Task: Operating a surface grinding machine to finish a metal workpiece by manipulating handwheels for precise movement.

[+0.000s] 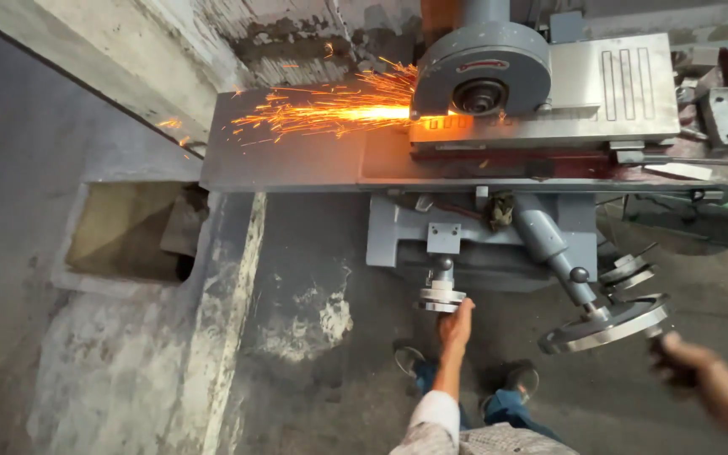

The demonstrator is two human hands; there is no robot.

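I look down at a grey surface grinder. My left hand [456, 323] grips the small round handwheel [441, 297] at the machine's front. My right hand [677, 358], blurred, is closed on the handle at the rim of the large handwheel [604, 324] to the right. Up on the table the round grey wheel guard [482, 67] sits over a flat metal workpiece [587, 88]. Orange sparks [330, 108] spray leftward from under the wheel across the dark table [288, 160].
A rectangular pit [124, 232] opens in the concrete floor at left. A wall runs diagonally at the top left. A second smaller handwheel [629, 271] sits behind the large one. My feet [465, 379] stand below the machine base.
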